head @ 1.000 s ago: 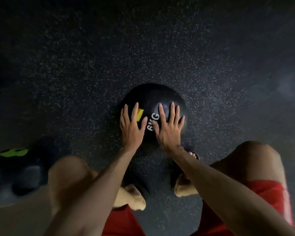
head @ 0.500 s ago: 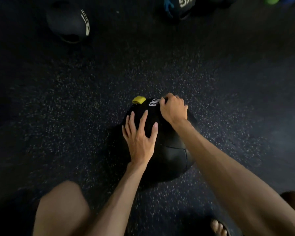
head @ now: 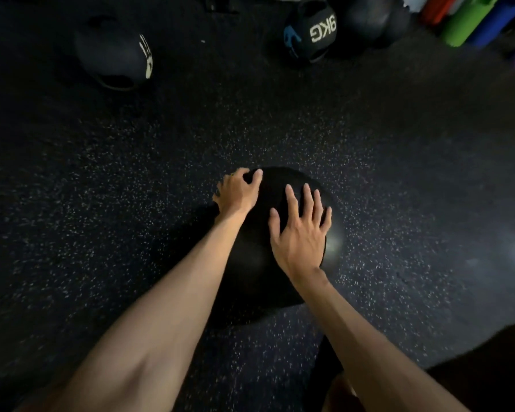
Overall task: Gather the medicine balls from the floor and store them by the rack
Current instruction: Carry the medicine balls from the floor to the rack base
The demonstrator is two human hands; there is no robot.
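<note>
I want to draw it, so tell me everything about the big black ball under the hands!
The ball is big, round and plain black, smooth and a bit shiny like rubber or leather. No writing shows. It sits on the speckled floor. The left hand curls over its far top; the right hand lies flat on it, fingers spread.

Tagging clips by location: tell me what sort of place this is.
Most likely a gym or fitness room: speckled rubber floor, a black medicine ball in the foreground, a 9KG ball farther off, and coloured rolls, perhaps foam rollers or mats, in the far corner.
</note>
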